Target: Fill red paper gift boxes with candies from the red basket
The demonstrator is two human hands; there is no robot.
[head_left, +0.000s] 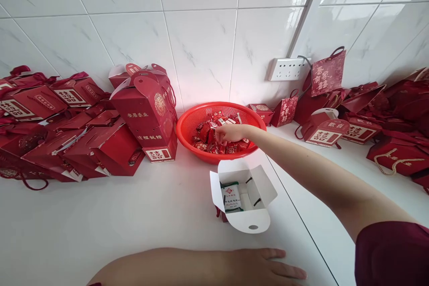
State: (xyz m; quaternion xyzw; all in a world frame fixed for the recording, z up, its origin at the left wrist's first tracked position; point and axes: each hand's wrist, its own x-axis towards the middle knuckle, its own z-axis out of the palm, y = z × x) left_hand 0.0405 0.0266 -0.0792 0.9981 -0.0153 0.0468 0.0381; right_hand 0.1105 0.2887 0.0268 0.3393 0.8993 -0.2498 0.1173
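Along the left edge of the frame, dark red gift boxes (80,145) sit crowded in rows on the white tabletop (174,214), some with cord handles and pale label panels. Just right of them, left of centre, a tall red stack (145,116) of boxes stands against the basket's left side, its top flaps up. At the bottom centre, the left hand (258,268) lies palm down on the tabletop, fingers spread and holding nothing. Above it, in the middle of the frame, a red plastic basket (214,157) holds small red wrapped packets (232,147). The right hand (231,133) dips into it with fingers bent among the packets; whether they grip one, I cannot tell. Directly below the basket is an open box (246,222), white inside, flaps folded outward, with a white packet (231,196) printed in red and dark lettering in its left part. Right of the basket, below a wall socket (290,69), stand two small red boxes (285,111). More red boxes (395,154) fill the right edge, above a maroon sleeve (392,250) at lower right.
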